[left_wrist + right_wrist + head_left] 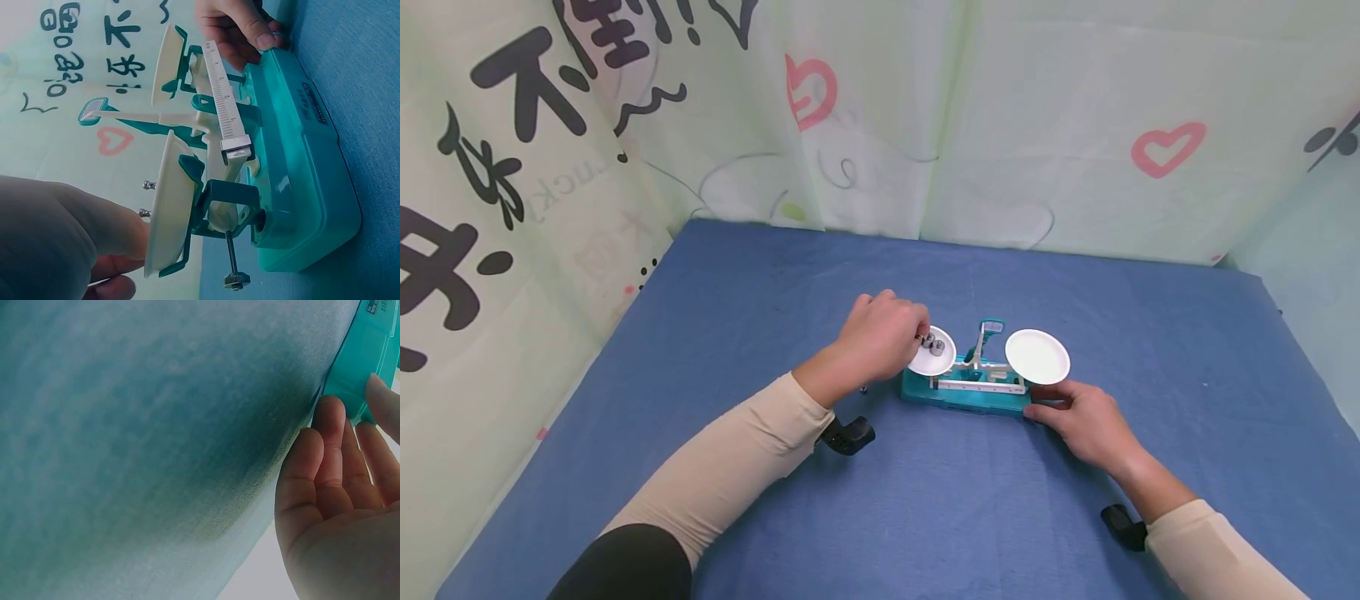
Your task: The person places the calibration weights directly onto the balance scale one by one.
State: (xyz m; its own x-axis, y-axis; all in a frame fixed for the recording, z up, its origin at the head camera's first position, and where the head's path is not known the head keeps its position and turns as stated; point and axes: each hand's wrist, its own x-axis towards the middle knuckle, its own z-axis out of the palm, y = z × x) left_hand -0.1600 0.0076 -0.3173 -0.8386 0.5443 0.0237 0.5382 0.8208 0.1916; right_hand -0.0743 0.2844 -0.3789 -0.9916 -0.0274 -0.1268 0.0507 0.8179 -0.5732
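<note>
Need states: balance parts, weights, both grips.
Balance base: upright, on table
Left pan: face up, loaded
Metal weights: on left pan
Right pan: face up, no weights visible
Slider: at ruler's left end
Left grip: at left pan, hold unclear
Right grip: holding base's right end

Beyond the blue cloth (925, 500) I see a pale curtain (1052, 100), printed with black characters (526, 104) and, toward the right, 1 pink heart (1180, 155).

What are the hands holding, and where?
The right hand grips the boxy teal plastic balance base at its right end; whether the left hand holds anything cannot be told.
</note>
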